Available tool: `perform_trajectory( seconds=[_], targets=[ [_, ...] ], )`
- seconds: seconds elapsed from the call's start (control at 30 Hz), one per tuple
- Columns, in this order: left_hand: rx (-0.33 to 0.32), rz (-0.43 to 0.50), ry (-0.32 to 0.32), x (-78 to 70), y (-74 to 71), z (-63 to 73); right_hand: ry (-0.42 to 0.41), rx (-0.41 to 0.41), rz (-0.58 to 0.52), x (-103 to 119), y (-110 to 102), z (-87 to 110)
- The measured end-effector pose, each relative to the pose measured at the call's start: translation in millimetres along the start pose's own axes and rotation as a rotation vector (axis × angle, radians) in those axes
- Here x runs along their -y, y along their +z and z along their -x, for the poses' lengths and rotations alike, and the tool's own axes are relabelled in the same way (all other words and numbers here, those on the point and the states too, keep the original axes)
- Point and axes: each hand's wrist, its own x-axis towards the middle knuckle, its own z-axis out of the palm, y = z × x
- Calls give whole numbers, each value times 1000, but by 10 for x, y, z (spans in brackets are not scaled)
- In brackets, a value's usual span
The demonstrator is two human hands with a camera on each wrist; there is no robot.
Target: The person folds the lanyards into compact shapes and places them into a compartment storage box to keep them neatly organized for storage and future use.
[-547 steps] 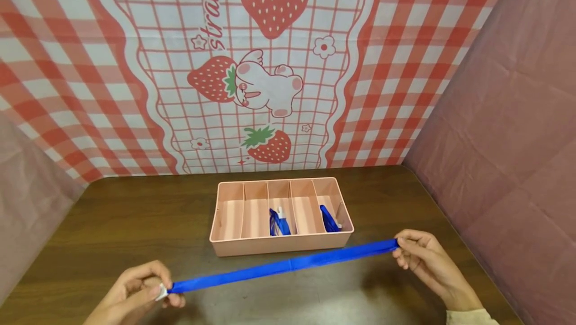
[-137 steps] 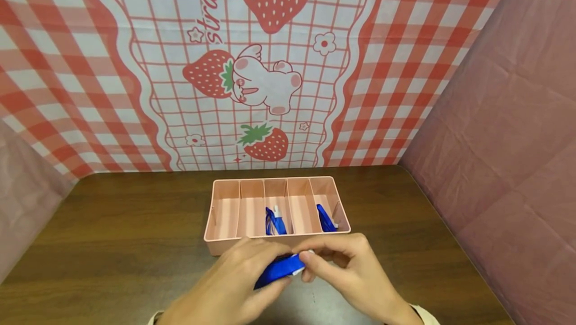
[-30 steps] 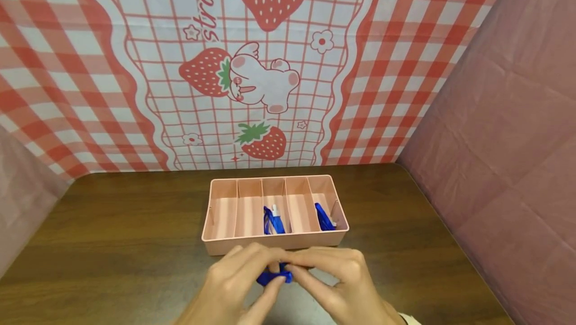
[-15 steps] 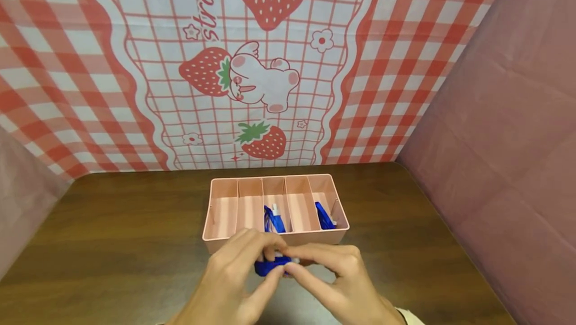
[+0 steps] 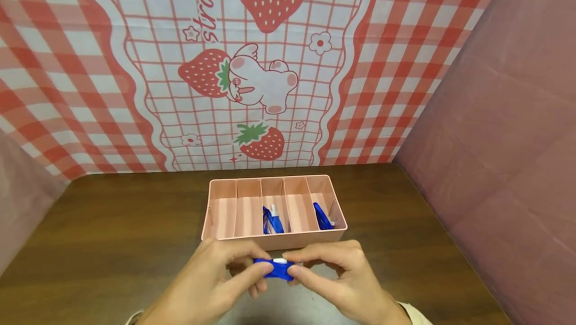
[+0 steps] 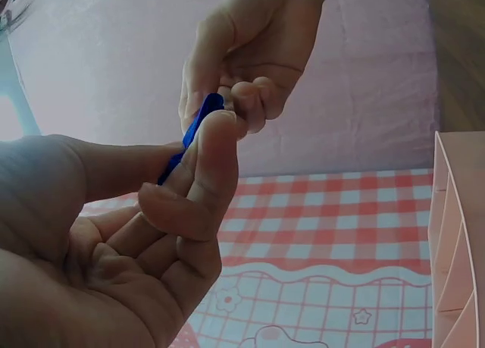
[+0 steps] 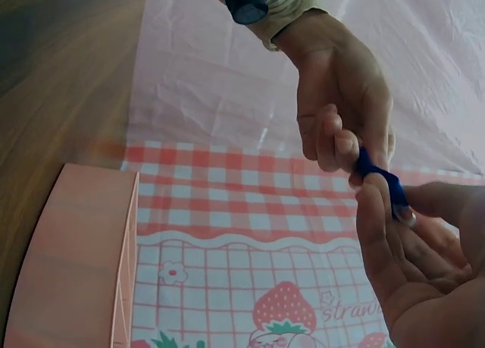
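A blue lanyard (image 5: 280,272), folded into a short bundle with a white plastic piece on top, is held in the air just in front of the tray. My left hand (image 5: 211,275) pinches its left end between thumb and fingers. Its right end is pinched by my right hand (image 5: 344,275). Seen edge-on in the left wrist view, the folded lanyard (image 6: 198,128) spans the two hands; the right wrist view shows the lanyard (image 7: 371,166) too. Fingers cover both of its ends.
Behind the hands stands a pink tray (image 5: 288,240) with several compartments. The middle one holds another blue lanyard (image 5: 277,224) with a white clip; the far-right one holds a blue bundle (image 5: 321,216). A strawberry-print cloth (image 5: 265,90) hangs behind the wooden table (image 5: 126,225).
The long blue lanyard, stretched between both hands earlier, is now a short folded bundle. In the last half second the left fingers have shifted to its left end, and the white piece shows on top.
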Motion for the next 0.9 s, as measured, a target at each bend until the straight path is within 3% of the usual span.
perform_trajectory(
  seconds=[0.27,0.4,0.57,0.7,0.77,0.9],
  targets=[
    [20,-12,17,41,-13,11,61,70,47,-44,-28,-6],
    [18,-110,51,77,-25,-30,88,56,66,-95,-57,14],
    [-122,-458,61,209,-73,8,168,-50,151,-178,-63,20],
    [-241,-747,109,524,-110,190,252,-124,197,-288,-22,22],
    [-254,-847,126,719,-130,316,267,-140,211,-359,18,23],
    [-211,-998,97,1061,-150,577,282,-155,312,-519,119,-4]
  ],
)
